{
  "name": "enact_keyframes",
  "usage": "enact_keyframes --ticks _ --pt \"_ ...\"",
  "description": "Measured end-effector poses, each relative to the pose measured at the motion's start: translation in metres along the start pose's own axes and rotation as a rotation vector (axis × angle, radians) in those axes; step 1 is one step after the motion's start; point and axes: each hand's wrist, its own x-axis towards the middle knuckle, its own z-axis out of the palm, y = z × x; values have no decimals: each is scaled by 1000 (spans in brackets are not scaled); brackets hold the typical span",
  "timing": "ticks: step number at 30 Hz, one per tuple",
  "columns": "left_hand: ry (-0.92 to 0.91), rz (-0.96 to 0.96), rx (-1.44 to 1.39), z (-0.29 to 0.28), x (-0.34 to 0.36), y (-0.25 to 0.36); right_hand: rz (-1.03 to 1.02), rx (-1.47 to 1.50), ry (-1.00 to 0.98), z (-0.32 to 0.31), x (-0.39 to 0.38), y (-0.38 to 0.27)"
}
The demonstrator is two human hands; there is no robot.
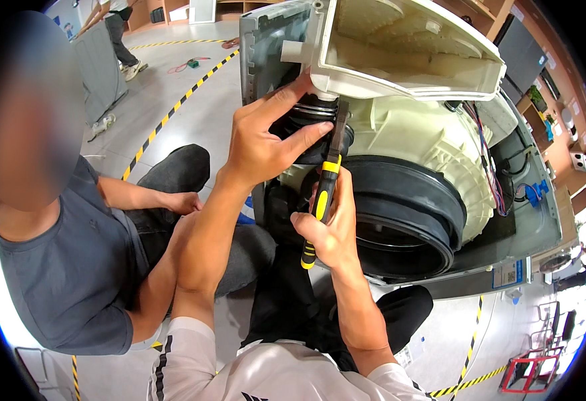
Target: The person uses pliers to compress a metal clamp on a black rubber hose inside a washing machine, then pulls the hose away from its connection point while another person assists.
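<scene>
Two bare hands meet toward the left edge of the opened grey machine cabinet [540,224], at a black ribbed hose [305,115] that sits just under the white plastic housing [386,87]. The right hand [331,234] is wrapped firmly around the black-and-yellow handles of the pliers [323,198], thumb along one side, with the metal nose pointing up beside the hose's upper end. The left hand [259,144] has its forefinger reaching up to the underside of the housing and its thumb laid near the nose of the tool. Whether that hand really pinches the hose, and whether the pliers' jaws bite on anything, I cannot tell: fingers and tool cover the spot.

To the right of the hose lies the cream tub [403,127], with the wide black rubber gasket [440,184] below it.

For good work here, I would keep the left thumb clear of the jaws, steady the joint from behind, and set the nose squarely before squeezing. Short, even pressure seems wiser than a twist, since the rubber could tear and the housing's plastic could crack. A grip farther down the handles would probably give better leverage and keep the knuckles off the gasket.
</scene>
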Motion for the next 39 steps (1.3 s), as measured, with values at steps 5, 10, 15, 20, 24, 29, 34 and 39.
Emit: enact_keyframes --ticks 5,10,15,20,24,29,34,39 --pt "26 -205 -355 2 -12 4 73 8 15 4 -1 -1" --pt "261 -318 -370 17 -34 11 105 82 -6 4 -4 1" --pt "353 -396 -89 29 -38 30 139 160 -56 -4 -3 10" --pt "441 -221 110 45 -35 30 206 315 -96 -9 -5 8" --pt "486 -205 141 47 -35 34 203 429 -143 -15 -9 19" --pt "601 -301 -160 49 -38 26 237 477 -134 8 -6 8" --pt "540 -428 -269 40 -41 25 177 242 -48 19 -1 7" --pt "497 -445 -309 34 -40 22 1 -55 39 17 6 11"
